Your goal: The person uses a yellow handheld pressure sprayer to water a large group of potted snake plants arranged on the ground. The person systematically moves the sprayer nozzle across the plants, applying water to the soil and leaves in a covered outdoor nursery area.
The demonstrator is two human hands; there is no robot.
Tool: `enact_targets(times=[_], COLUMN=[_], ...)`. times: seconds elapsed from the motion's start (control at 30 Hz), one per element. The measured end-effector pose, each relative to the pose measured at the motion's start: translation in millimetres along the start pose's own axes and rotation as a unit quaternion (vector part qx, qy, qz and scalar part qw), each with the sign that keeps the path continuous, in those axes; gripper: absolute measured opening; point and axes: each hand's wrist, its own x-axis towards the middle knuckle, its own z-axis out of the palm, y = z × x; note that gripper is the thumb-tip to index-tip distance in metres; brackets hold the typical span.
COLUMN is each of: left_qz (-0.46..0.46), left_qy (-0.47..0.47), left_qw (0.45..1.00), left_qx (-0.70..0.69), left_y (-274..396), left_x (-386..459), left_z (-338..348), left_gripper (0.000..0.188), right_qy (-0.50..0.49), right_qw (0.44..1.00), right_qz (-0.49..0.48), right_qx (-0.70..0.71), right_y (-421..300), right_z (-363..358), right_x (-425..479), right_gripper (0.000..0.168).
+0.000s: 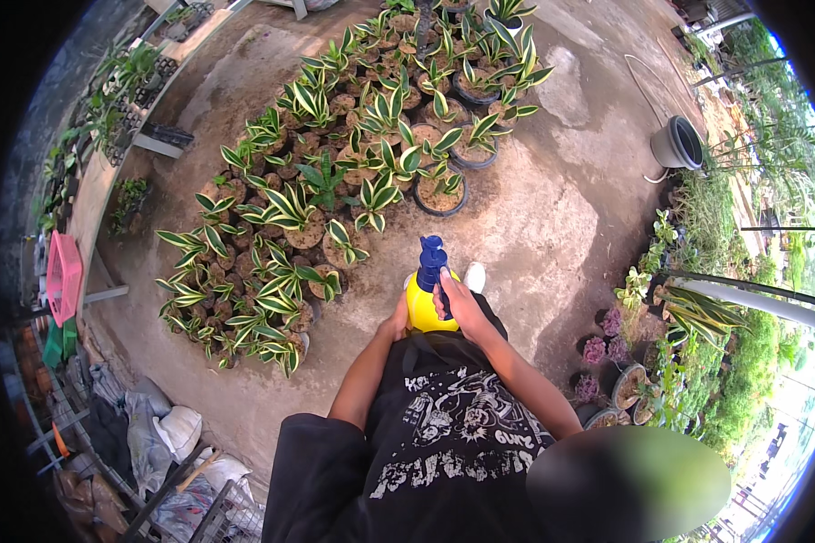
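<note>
A yellow pressure sprayer bottle [422,307] with a blue pump head [432,255] is held upright at my waist. My right hand [459,302] grips its blue handle from the right. Against the left side of the yellow tank rests my left hand [399,316], its fingers partly hidden behind the bottle. Just ahead on the floor stand many potted snake plants [379,197] with yellow-edged leaves. The nearest large black pot [441,193] lies beyond the sprayer's nozzle.
At the left, a bench [102,183] carries potted plants, with a pink plastic basket [65,278] by its near end. Sacks [176,431] are heaped at lower left. A grey bucket [676,144] stands on the concrete floor [536,203] at right, above purple-leaved plants [604,346].
</note>
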Motion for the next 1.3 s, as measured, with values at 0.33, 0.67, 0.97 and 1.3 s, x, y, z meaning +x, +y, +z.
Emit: enact_targets(times=[0.33, 0.67, 0.97, 1.3], left_qz=[0.002, -0.045, 0.086, 0.102], left_qy=[-0.027, -0.032, 0.242, 0.124], left_qw=[1.0, 0.997, 0.944, 0.972], left_qx=[-0.001, 0.049, 0.209, 0.17], left_y=[2.8, -26.1, 84.5, 183.8], left_x=[-1.0, 21.9, -11.6, -61.9], left_z=[-1.7, -44.9, 41.7, 161.3], left_gripper=[0.047, 0.061, 0.036, 0.02], right_qy=[-0.001, -0.013, -0.014, -0.021], right_qw=[1.0, 0.999, 0.998, 0.997], right_qz=[-0.023, -0.034, -0.042, -0.015], right_qx=[-0.009, 0.033, -0.052, -0.069], right_y=[6.0, 13.4, 28.2, 41.5], right_z=[1.1, -1.7, -12.6, -22.8], right_x=[0.5, -7.5, -7.0, -24.2], right_gripper=[0.036, 0.037, 0.043, 0.044])
